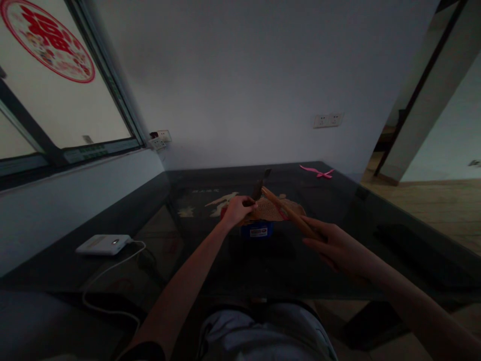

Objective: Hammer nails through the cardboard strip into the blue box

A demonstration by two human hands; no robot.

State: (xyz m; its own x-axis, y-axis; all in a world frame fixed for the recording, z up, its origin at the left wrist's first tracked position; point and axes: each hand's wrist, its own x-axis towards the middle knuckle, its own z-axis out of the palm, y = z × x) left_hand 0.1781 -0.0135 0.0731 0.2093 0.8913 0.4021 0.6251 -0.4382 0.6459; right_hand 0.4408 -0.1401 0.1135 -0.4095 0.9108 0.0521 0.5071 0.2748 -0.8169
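My left hand point(238, 208) is closed in a pinch at the lower end of a dark flat strip point(257, 190), which slants up and away to the right. In my right hand point(334, 245) is a wooden stick point(287, 210), its far tip close to the dark strip; whether they touch I cannot tell. Under both lies a tan piece with a speckled surface point(265, 210) and some red at its edges. It is above a blue container point(259, 229) with a pale label. The dim light hides finer detail.
A white power bank point(105, 244) with a white cable lies on the dark table point(210, 265) at left. A pink ribbon point(323, 174) is at the far right corner. A dark flat object point(421, 255) sits at right. Walls border the back and left.
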